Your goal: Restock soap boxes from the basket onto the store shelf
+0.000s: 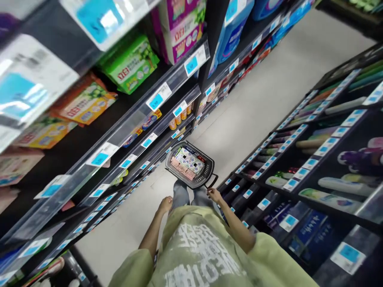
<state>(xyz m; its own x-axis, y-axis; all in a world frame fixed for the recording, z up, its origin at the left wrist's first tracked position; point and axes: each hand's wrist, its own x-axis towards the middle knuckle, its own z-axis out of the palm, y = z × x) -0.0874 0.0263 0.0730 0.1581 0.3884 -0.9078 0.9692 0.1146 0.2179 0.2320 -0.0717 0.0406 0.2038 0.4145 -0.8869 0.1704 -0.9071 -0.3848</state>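
My right hand (214, 196) is closed on the black handle (214, 180) of a dark shopping basket (204, 179), which sits just ahead of my legs, near the floor. Inside the basket lie a white pack with blue marks (191, 158) and a pinkish pack (183, 170); their exact kind is too small to read. My left hand (165, 204) hangs beside my left thigh with its fingers curled, and nothing shows in it.
Shelves on the left carry green packs (130, 65), orange packs (86, 99), purple boxes (185, 28) and blue bottles (233, 36). Price tags (158, 97) line their edges. Right-hand shelves (299, 159) hold rolled goods and blue packs (314, 229). A pale floor aisle (254, 91) runs between.
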